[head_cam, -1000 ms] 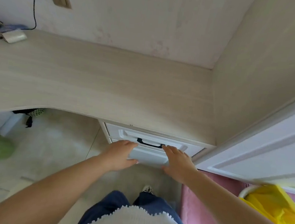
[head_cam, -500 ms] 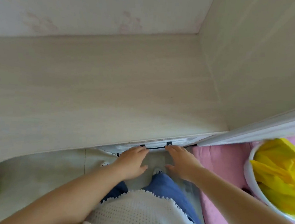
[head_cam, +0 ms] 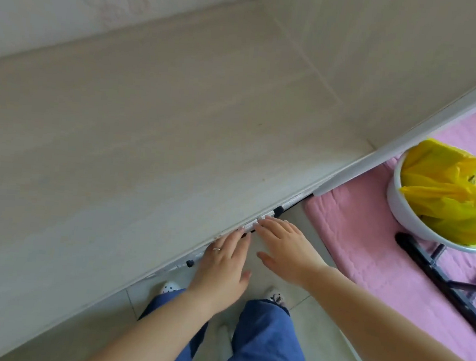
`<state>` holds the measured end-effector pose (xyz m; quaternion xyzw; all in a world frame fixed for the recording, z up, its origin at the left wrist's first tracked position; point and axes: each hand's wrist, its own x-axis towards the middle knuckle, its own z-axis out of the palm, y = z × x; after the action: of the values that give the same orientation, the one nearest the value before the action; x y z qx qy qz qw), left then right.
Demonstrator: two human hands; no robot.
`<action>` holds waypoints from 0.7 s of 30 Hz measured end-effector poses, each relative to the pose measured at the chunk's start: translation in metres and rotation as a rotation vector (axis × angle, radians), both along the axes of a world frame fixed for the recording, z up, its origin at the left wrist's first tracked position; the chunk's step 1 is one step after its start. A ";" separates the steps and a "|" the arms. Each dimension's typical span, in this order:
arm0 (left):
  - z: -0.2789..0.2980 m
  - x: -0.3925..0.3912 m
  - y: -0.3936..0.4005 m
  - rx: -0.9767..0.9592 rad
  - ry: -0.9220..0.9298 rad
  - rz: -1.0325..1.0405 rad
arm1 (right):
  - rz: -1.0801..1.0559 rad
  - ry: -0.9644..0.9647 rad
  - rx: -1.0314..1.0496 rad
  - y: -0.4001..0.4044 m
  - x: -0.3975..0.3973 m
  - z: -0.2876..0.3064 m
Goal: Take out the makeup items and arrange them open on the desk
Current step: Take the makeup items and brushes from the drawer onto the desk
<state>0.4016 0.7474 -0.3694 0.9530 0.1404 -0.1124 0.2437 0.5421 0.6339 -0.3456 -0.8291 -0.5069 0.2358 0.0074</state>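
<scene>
The pale wooden desk fills most of the head view. Just under its front edge shows a thin strip of a white drawer front with a dark handle; the rest of the drawer is hidden beneath the desktop. My left hand, wearing a ring, lies flat with its fingertips on that strip. My right hand rests beside it, fingers spread, fingertips touching the drawer edge. Neither hand holds anything. No makeup items are visible.
A wooden side panel rises at the right of the desk. A white bin lined with a yellow bag stands on a pink mat with black metal legs beside it. My jeans and slippers are over the tiled floor.
The camera has come forward over the desk and tilted, so the drawer front is almost hidden. Both hands stay at the drawer's top edge, now closer together.
</scene>
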 end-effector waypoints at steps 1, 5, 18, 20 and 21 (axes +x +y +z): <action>-0.006 0.001 -0.003 0.030 -0.033 0.009 | 0.012 -0.012 0.025 -0.001 0.001 -0.006; -0.017 0.003 -0.017 0.136 -0.143 0.086 | 0.037 -0.090 0.145 -0.010 -0.002 -0.028; -0.065 -0.003 -0.042 0.404 -0.496 0.127 | -0.012 -0.318 0.499 -0.040 -0.025 -0.073; -0.063 -0.007 -0.052 0.372 -0.469 0.129 | -0.049 -0.315 0.509 -0.049 -0.033 -0.073; -0.061 -0.012 -0.060 0.353 -0.456 0.127 | -0.064 -0.325 0.510 -0.057 -0.039 -0.074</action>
<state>0.3896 0.6874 -0.4303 0.9707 0.1589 0.1461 0.1058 0.5026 0.5769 -0.4197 -0.8429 -0.5180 -0.0349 0.1415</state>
